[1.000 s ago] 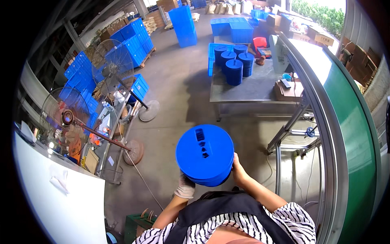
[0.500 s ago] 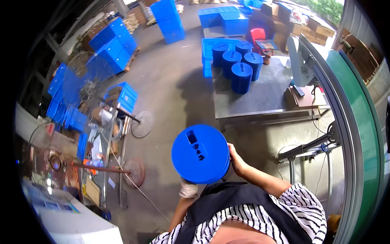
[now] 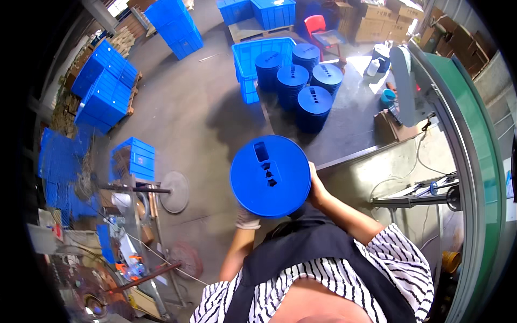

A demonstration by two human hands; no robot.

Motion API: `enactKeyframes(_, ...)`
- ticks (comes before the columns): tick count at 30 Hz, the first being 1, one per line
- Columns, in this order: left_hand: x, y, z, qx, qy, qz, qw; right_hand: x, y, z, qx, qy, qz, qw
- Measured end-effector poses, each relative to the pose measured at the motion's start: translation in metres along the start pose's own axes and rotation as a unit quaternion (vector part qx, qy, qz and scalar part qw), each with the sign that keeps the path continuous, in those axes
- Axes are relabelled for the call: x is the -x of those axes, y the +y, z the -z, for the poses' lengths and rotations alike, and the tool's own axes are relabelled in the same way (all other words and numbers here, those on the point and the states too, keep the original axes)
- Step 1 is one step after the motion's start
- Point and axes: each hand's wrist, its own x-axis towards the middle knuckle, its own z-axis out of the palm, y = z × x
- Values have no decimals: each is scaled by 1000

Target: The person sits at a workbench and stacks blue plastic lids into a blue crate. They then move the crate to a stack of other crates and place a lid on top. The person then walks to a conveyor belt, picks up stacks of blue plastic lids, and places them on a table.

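Note:
A stack of round blue plastic discs (image 3: 269,185) is carried in front of my body. Its top disc has a square hole and a row of small cut-outs. My left hand (image 3: 247,217), in a pale glove, supports it from below at the lower left; most of its fingers are hidden under the stack. Against the right side presses my bare right hand (image 3: 316,185), its fingers partly behind the rim. Ahead, several similar blue disc stacks (image 3: 314,110) stand grouped on the left part of a grey metal table (image 3: 353,121).
A blue crate (image 3: 242,62) stands beyond the table's left edge, near a red chair (image 3: 315,24). The green conveyor belt (image 3: 479,134) runs along the right. On the left are stacked blue crates (image 3: 107,89), a round fan base (image 3: 174,192) and a cluttered bench (image 3: 142,237).
I have moved forward and turned slightly to the right, so the table and its disc stacks are closer. The carried stack has risen in view; both hands keep their hold.

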Motion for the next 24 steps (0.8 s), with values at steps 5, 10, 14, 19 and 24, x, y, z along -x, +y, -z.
enactKeyframes(5, -86, 32, -1, -25, -6, 38, 999, -94, -24, -10, 13, -26, 42, 999)
enactKeyframes(10, -179, 55, 1, -33, -23, 79, 996, -166, -43, -22, -21, 1, 44, 999)
enactKeyframes(14, -249, 67, 2, -37, -36, 119, 992, -218, -55, -23, -41, 35, 50, 997)
enactKeyframes(19, -349, 76, 5, -47, -66, 191, 978, -296, -40, -16, -141, 78, 68, 984)
enactKeyframes(24, -437, 82, 2, -26, -91, 254, 963, -356, -8, -9, -159, 172, 95, 968)
